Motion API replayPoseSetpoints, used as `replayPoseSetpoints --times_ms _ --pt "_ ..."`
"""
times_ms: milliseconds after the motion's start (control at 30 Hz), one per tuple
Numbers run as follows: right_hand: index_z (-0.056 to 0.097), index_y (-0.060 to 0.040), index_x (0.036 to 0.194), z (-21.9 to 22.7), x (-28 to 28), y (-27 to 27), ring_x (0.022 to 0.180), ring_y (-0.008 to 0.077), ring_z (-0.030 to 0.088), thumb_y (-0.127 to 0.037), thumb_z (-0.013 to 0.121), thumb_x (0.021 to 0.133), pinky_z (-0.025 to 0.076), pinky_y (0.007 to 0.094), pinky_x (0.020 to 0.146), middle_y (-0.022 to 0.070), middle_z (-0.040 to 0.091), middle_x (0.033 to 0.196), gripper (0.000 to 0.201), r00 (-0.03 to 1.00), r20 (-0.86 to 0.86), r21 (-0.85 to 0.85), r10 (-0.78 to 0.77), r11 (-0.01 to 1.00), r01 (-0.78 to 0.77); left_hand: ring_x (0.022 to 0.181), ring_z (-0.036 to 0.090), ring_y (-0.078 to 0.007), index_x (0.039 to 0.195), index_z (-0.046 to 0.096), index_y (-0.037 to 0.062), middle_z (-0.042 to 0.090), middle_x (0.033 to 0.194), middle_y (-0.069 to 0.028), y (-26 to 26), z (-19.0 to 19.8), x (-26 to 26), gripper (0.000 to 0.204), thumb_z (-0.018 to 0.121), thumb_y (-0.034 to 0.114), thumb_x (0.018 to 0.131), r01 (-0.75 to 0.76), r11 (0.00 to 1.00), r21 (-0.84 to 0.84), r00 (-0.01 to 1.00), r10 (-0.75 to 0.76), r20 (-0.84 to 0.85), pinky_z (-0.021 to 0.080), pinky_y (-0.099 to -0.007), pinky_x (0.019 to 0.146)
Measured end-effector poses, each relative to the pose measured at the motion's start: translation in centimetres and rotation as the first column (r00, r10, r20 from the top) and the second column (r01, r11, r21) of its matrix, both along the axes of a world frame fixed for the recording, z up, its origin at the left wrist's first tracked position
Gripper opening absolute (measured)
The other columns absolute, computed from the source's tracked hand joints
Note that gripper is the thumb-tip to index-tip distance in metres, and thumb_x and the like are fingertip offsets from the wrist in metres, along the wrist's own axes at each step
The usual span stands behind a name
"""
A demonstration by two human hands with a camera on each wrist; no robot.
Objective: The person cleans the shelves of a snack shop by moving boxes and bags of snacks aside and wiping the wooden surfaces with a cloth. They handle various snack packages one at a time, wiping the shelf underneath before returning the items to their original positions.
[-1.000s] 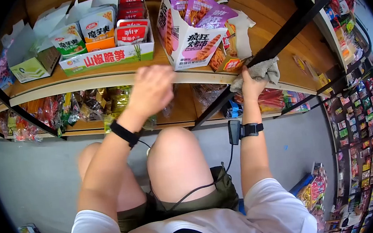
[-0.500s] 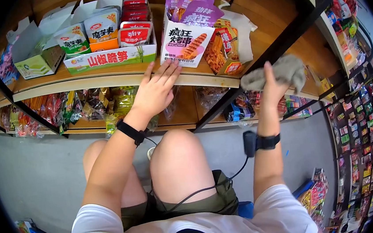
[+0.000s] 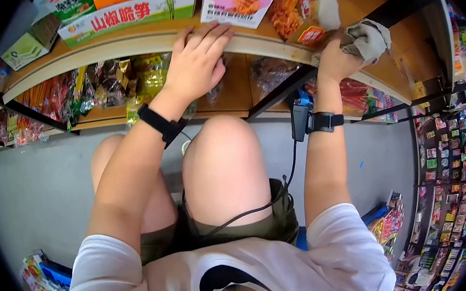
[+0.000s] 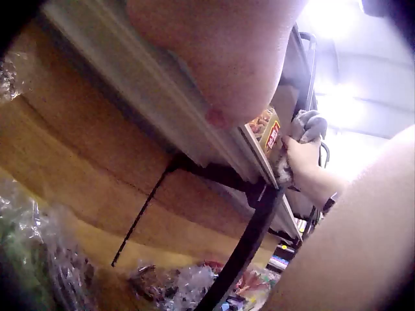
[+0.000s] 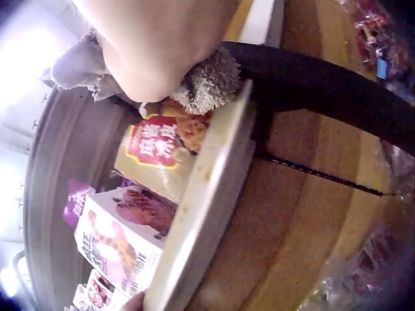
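In the head view my left hand (image 3: 196,64) rests with fingers extended on the pale shelf edge (image 3: 141,46), its fingertips by the bottom of the white snack box (image 3: 242,1). My right hand (image 3: 340,61) grips a grey cloth (image 3: 369,40) at the shelf edge beside the black post, right of an opened snack box (image 3: 300,13). In the right wrist view the cloth (image 5: 211,81) bunches under the hand (image 5: 159,52), against the end of the pale edge strip (image 5: 206,194). The left wrist view shows the right hand (image 4: 308,165) on the cloth (image 4: 307,126) from the side.
A long box of snack packets (image 3: 127,17) and a green-and-white box (image 3: 26,51) stand on the upper shelf at the left. Bagged snacks (image 3: 153,83) fill parts of the shelf below. A black slanting post (image 3: 281,90) stands between the hands. Racks of packets (image 3: 452,181) line the right.
My right hand, which had lifted off with the cloth, is back at the shelf edge by the post. My left hand moved from a blurred curl to extended fingers on the edge. The head view has shifted.
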State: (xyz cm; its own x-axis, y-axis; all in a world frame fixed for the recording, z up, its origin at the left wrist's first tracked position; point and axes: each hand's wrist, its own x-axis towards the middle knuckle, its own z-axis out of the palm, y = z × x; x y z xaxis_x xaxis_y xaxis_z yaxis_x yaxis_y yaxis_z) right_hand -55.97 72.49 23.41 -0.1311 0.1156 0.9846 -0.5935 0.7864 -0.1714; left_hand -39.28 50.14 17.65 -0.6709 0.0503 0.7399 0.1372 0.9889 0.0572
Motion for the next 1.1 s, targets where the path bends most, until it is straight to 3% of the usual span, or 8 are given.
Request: replayPoseSetpoints --times_ms 133,300,467,633,767,867,967,1100 --pt "0.051 0.0076 0.105 -3.8 0.0 0.2 0.1 0.0318 0.05 -0.019 0.066 0.077 0.036 0.04 0.091 0.0199 0.054 0.107 0.042 0.997 0.038 -0.027 0.064 0.998 -0.063 0.121 0.04 -0.0163 0.118 0.049 0.0135 0.047 0.128 0.0014 -0.2 -0.5 -0.3 0.048 0.059 0.016 0.071 0.0 1.0 -0.002 1.0 0.0 -0.027 0.027 -0.0412 0.101" --pt "0.052 0.0088 0.102 -9.4 1.3 -0.4 0.095 0.0305 0.052 -0.033 0.059 0.087 0.039 0.0391 0.09 0.0193 0.056 0.106 0.045 0.936 0.168 -0.522 0.31 0.833 -0.182 0.119 0.041 -0.0153 0.117 0.05 0.0149 0.048 0.127 0.0029 -0.1 -0.8 -0.4 0.048 0.059 0.017 0.07 -0.026 1.0 -0.006 0.998 0.025 -0.052 0.026 -0.0399 0.1" --pt "0.048 0.0084 0.111 -15.4 4.5 1.8 0.109 0.029 0.046 -0.03 0.067 0.08 0.031 0.0392 0.098 0.0191 0.05 0.116 0.052 0.759 0.595 -0.116 0.266 0.962 -0.246 0.117 0.044 -0.0129 0.113 0.052 0.0173 0.05 0.123 0.0057 0.0 -1.8 -1.6 0.047 0.06 0.017 0.067 -0.081 0.997 -0.006 0.988 0.079 -0.13 0.027 -0.0384 0.098" --pt "0.046 0.0062 0.117 -22.1 5.0 1.9 0.117 0.0284 0.042 -0.027 0.065 0.081 0.028 0.0375 0.102 0.0184 0.046 0.124 0.053 0.594 0.598 -0.451 0.539 0.838 -0.306 0.11 0.049 -0.0105 0.107 0.056 0.0193 0.055 0.119 0.0081 0.3 -2.5 -2.4 0.044 0.059 0.018 0.064 -0.158 0.986 -0.06 0.962 0.14 -0.233 0.028 -0.0345 0.094" --pt "0.056 0.0035 0.11 -16.3 2.2 5.2 0.108 0.0232 0.05 -0.019 0.065 0.081 0.035 0.0354 0.097 0.0124 0.055 0.117 0.038 0.362 0.931 0.121 -0.047 0.975 -0.186 0.107 0.051 -0.0099 0.107 0.057 0.0192 0.057 0.117 0.0076 -0.8 -2.7 -2.9 0.043 0.057 0.02 0.064 -0.144 0.979 -0.146 0.966 0.106 -0.237 0.028 -0.0322 0.091" --pt "0.058 0.0049 0.105 -15.0 0.6 4.6 0.1 0.0184 0.053 -0.008 0.065 0.078 0.039 0.0304 0.092 0.0094 0.058 0.112 0.03 0.341 0.716 -0.46 0.609 0.78 -0.425 0.107 0.051 -0.0103 0.11 0.057 0.0175 0.057 0.118 0.0059 -0.8 -2.1 -2.8 0.046 0.057 0.021 0.064 -0.136 0.97 -0.199 0.972 0.091 -0.219 0.028 -0.0318 0.091" --pt "0.058 0.0058 0.104 -17.8 -0.7 4.9 0.101 0.0188 0.053 -0.003 0.063 0.078 0.039 0.0315 0.093 0.0092 0.058 0.111 0.028 0.442 0.588 -0.486 0.677 0.733 -0.476 0.107 0.052 -0.0146 0.112 0.056 0.014 0.057 0.119 0.002 -0.2 -1.6 -2.5 0.05 0.059 0.021 0.063 -0.11 0.973 -0.202 0.986 0.081 -0.145 0.029 -0.0313 0.09" --pt "0.063 -0.0031 0.103 -20.5 -1.3 5.4 0.108 0.0254 0.053 -0.005 0.054 0.081 0.038 0.0332 0.095 0.0141 0.059 0.113 0.024 0.842 0.529 0.256 0.104 0.927 -0.275 0.108 0.052 -0.0199 0.115 0.051 0.0106 0.055 0.122 -0.0044 -0.6 -1.3 -2.5 0.055 0.062 0.019 0.062 -0.029 0.97 -0.24 0.996 0.007 -0.092 0.028 -0.032 0.089"
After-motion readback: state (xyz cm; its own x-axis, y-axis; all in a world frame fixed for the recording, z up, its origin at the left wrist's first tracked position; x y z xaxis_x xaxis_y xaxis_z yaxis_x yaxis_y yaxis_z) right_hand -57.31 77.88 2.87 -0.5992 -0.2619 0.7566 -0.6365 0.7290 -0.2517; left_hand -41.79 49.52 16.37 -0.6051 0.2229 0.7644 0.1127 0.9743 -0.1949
